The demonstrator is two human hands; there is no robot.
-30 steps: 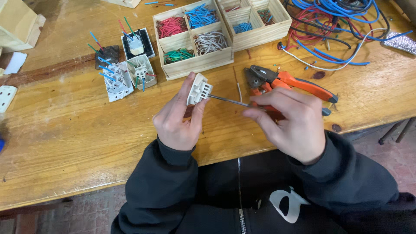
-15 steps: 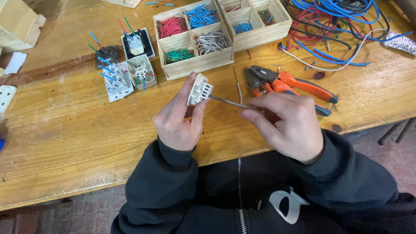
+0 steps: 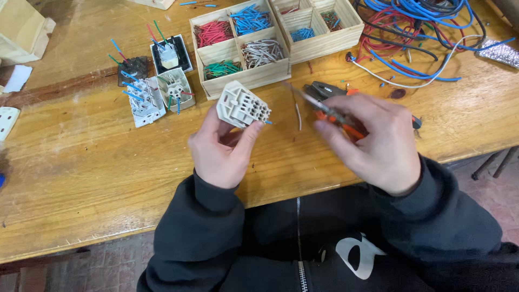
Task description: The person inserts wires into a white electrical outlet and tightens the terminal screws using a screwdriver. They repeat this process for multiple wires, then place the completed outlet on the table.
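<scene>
Closest in, two dark sleeves come up from the bottom edge, both hands working over the wooden workbench [image 3: 81,178]. The left hand [image 3: 221,146] pinches a cream plastic socket module [image 3: 243,105] between thumb and fingers, holding it just above the bench with its ribbed back and terminal holes facing up; a short blue wire end pokes out at its right side. The right hand [image 3: 373,140] is clenched round a thin screwdriver [image 3: 308,97], blurred, its tip pointing up-left and clear of the module. Under that hand lie orange-handled pliers [image 3: 324,89], jaws to the left, with a short loose wire [image 3: 298,114] just beside them. Further out on the left sit several dismantled sockets [image 3: 157,92] bristling with coloured wire stubs. Behind the module stands a wooden compartment box [image 3: 243,75] with red, blue, green and grey wire pieces sorted by section. Far right, a tangle of blue, red and white cables [image 3: 421,32].
</scene>
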